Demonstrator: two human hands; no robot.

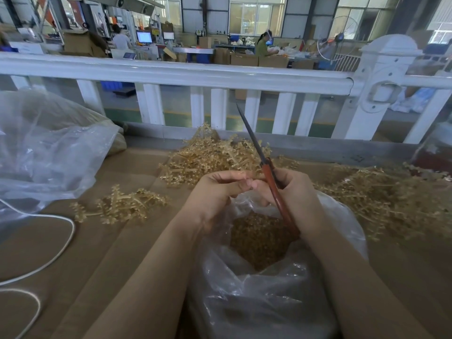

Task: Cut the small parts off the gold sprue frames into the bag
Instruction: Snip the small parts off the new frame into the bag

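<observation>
Both hands meet directly above the open bag: left hand pinches a sprue piece, right hand grips scissors pointing toward the worktop's far edge.

Head-worn camera looks forward and down, close over the bag.
</observation>
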